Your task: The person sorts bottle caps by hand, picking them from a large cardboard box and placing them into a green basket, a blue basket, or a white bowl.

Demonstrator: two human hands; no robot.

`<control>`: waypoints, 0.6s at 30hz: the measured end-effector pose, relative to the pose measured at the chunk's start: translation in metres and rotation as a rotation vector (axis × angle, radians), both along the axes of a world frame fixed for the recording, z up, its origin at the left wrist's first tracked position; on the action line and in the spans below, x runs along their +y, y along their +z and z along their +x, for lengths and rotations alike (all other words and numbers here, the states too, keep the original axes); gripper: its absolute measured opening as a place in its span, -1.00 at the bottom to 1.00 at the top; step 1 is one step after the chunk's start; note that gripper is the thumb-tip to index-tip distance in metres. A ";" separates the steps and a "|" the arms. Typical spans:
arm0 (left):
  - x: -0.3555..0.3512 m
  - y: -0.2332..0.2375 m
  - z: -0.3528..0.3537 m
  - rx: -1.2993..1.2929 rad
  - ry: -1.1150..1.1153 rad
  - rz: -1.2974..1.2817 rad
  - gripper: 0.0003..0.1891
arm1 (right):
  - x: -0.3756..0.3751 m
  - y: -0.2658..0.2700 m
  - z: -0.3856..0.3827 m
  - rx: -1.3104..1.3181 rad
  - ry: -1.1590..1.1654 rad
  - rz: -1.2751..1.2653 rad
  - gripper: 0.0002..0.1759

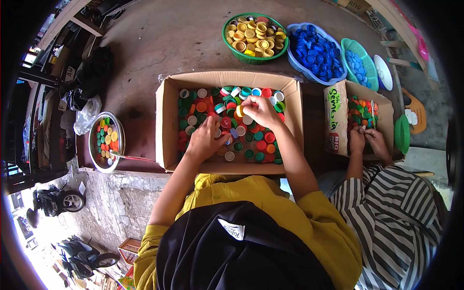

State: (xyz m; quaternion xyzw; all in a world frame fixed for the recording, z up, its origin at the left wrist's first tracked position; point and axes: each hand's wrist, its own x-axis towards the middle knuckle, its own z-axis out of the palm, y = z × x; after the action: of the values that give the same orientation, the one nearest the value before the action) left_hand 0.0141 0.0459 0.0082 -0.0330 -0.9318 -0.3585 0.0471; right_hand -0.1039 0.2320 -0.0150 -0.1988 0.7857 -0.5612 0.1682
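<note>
A cardboard box [229, 168] holds many loose plastic bottle caps in red, green, orange, white and blue. My right hand [261, 112] is inside its upper middle, with thumb and fingers pinched on a yellow bottle cap [239, 111]. Left of it, my left hand [205, 138] reaches palm down over the caps, its thumb apart from its fingers and nothing seen in its grasp. A red cap [225, 123] lies beside those fingers, and a pale purple-blue cap [234, 133] is close to the thumb tip. Some caps are hidden under my hands.
Beyond the box stand a green basket [256, 60] of yellow caps, a blue basket [309, 76] of dark blue caps and a light green basket [373, 72] of light blue caps. A metal bowl [121, 145] of mixed caps is left. At right, another person [386, 203] handles caps in a smaller box [337, 116].
</note>
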 end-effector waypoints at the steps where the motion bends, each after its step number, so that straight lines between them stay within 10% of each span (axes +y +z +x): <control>1: -0.001 0.002 0.001 0.025 -0.028 -0.073 -0.61 | -0.002 0.000 0.000 -0.011 -0.003 0.002 -0.84; 9: 0.002 -0.029 0.016 -0.046 -0.508 -0.469 -0.78 | -0.005 0.005 0.001 -0.156 -0.024 -0.180 -0.93; 18: 0.003 -0.029 0.010 -0.151 -0.517 -0.379 -0.80 | 0.000 0.032 -0.003 -0.478 -0.199 -0.487 -0.85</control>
State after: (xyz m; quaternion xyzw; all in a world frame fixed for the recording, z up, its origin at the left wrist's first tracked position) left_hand 0.0242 0.0484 -0.0208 -0.2503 -0.9435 -0.1801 -0.1216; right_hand -0.1074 0.2324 0.0166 -0.0187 0.5827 -0.7763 0.2396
